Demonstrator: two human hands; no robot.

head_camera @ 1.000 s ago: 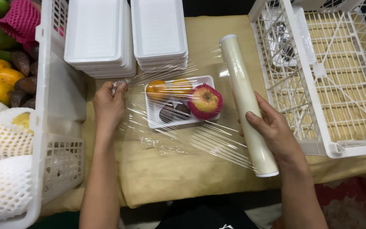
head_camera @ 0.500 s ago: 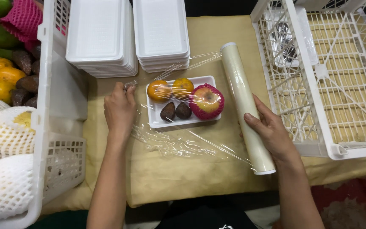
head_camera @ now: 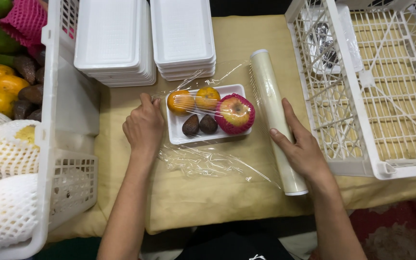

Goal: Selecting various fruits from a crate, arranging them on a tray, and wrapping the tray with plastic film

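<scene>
The worktop (head_camera: 203, 202) under its yellow cloth carries everything. At three o'clock sits an open white crate (head_camera: 376, 96), at nine o'clock a fruit basket (head_camera: 54, 144), and at twelve o'clock two stacks of empty white trays (head_camera: 145, 38). The roll of cling film (head_camera: 275, 110) lies at two o'clock from the middle, my right hand (head_camera: 302, 149) resting flat on it, fingers spread. The filled tray (head_camera: 208, 115) of oranges, an apple and two dark fruits sits centre, film drawn over its top. My left hand (head_camera: 143, 127), fingers curled together, pins the film's edge at the tray's nine o'clock. I judge the wrap half done: loose film (head_camera: 208, 161) bunches at six o'clock, uncut from the roll.
</scene>
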